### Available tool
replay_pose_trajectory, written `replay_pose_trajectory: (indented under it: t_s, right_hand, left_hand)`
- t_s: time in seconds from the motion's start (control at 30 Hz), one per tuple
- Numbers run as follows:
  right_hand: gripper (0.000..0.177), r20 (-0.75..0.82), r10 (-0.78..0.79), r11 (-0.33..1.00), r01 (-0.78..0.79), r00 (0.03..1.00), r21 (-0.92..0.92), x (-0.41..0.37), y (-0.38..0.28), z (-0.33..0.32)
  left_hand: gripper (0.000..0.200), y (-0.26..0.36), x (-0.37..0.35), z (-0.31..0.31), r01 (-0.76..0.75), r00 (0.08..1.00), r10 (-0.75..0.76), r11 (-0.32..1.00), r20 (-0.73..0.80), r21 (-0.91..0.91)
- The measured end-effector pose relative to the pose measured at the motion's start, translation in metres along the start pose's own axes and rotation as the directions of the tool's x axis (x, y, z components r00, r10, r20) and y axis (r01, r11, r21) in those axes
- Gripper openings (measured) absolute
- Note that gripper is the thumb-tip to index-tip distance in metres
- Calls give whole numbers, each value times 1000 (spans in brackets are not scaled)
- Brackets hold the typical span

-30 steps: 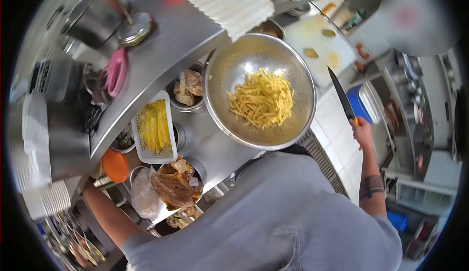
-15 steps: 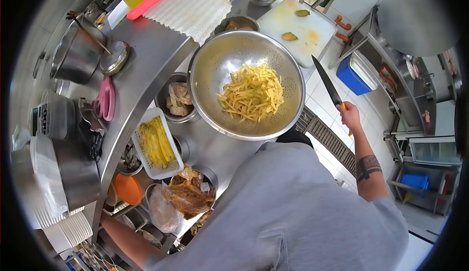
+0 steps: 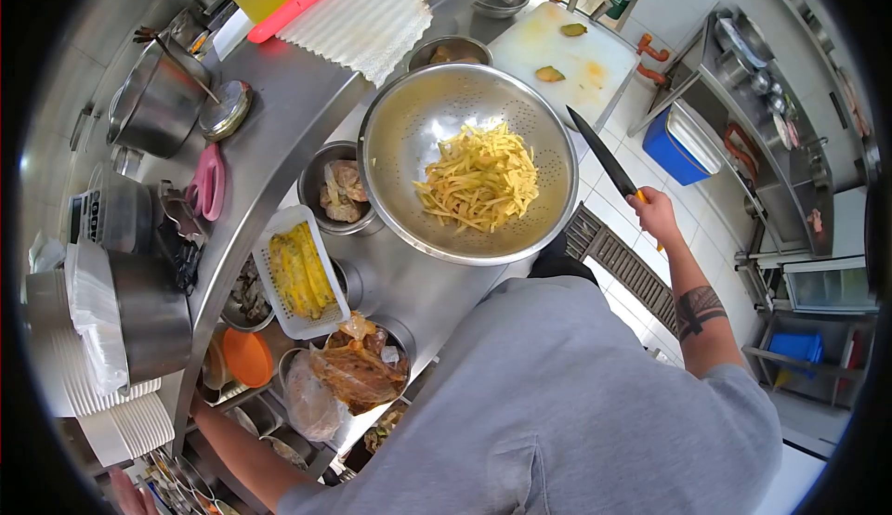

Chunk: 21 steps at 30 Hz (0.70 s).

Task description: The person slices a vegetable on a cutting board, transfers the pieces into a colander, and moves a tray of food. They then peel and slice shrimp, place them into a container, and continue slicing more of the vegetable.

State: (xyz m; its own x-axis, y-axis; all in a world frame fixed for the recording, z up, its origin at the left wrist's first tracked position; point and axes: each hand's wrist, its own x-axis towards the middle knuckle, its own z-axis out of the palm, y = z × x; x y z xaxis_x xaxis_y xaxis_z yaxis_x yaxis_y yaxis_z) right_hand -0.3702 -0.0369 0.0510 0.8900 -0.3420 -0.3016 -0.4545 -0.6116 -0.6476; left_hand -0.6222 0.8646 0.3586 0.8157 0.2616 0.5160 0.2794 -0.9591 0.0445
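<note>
My right hand (image 3: 657, 215) is closed round the yellow-orange handle of a large kitchen knife (image 3: 602, 153). Its dark blade points up and left, the tip near the white cutting board (image 3: 567, 51). On the board lie two small green-and-brown scraps (image 3: 550, 74). In front of my body, a steel colander (image 3: 390, 162) holds a heap of pale yellow cut strips (image 3: 478, 176). My left forearm (image 3: 242, 455) reaches down-left under the raised steel shelf, whose edge hides the hand.
Left of the colander are a bowl of raw meat (image 3: 342, 190), a white basket (image 3: 299, 329) of yellow pieces, an orange lid (image 3: 246, 358) and a bowl with browned meat (image 3: 358, 376). Pink-handled scissors (image 3: 209, 181) lie on the shelf (image 3: 279, 106). Another person's hand (image 3: 130, 492) appears at lower left.
The knife and my right hand have shifted slightly left, the blade tip now lower. At lower left, another person's hand has come into view. The colander's contents look the same.
</note>
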Motion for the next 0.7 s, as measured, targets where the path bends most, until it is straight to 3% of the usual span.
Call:
replay_pose_trajectory:
  t_s: [0.17, 0.23, 0.3, 0.33, 0.37, 0.4, 0.43, 0.47, 0.5, 0.53, 0.6, 0.63, 0.67, 0.7]
  right_hand:
    - [28, 13, 68, 997, -68, 998, 19, 5, 18, -7]
    - [27, 15, 83, 995, -83, 996, 53, 4, 20, -10]
    - [27, 19, 92, 993, -93, 996, 78, 7, 27, -15]
    - [26, 33, 97, 984, -101, 995, 149, 12, 33, -15]
    - [26, 51, 97, 969, -106, 994, 222, 20, 38, -14]
    - [26, 62, 88, 969, -100, 994, 227, 27, 41, -14]
    - [26, 62, 93, 958, -106, 994, 266, 34, 45, -14]
    - [26, 64, 97, 946, -112, 993, 305, 43, 49, -15]
    - [26, 75, 85, 946, -104, 994, 308, 54, 53, -17]
    - [26, 76, 80, 931, -102, 994, 350, 63, 57, -20]
    - [26, 83, 76, 911, -103, 994, 400, 84, 67, -28]
    - [26, 105, 60, 915, -97, 993, 392, 97, 78, -34]
    - [26, 108, 15, 924, -55, 994, 379, 112, 87, -40]
    - [25, 127, -45, 933, -4, 991, 360, 130, 96, -46]
  left_hand:
    - [39, 48, 19, -73, -183, 983, 183, 983, -7, -20]
    - [39, 74, 38, -71, -233, 973, 233, 972, -5, -25]
    - [31, 94, 52, -66, -268, 961, 252, 952, -117, -150]
    - [29, 62, 46, -48, -63, 997, 53, 967, -47, -245]
    - [27, 11, 28, -4, 223, 973, -229, 894, 32, -388]
    - [26, -40, 7, 58, 479, 853, -503, 647, 140, -593]
    - [26, -79, -15, 124, 545, 657, -708, 206, 261, -813]
    - [27, -99, -39, 173, 378, 463, -813, -179, 353, -908]
    - [28, -101, -64, 211, 185, 327, -861, -345, 389, -920]
    - [25, -141, -83, 216, 199, 744, -577, -291, 337, -936]
    - [28, -91, -91, 192, 313, 806, -432, -268, 404, -911]
    - [26, -28, -97, 178, 316, 695, -586, -271, 416, -909]
    - [26, 21, -97, 167, 363, 515, -769, -205, 379, -909]
    - [19, 109, -84, 147, 329, 377, -854, -238, 359, -914]
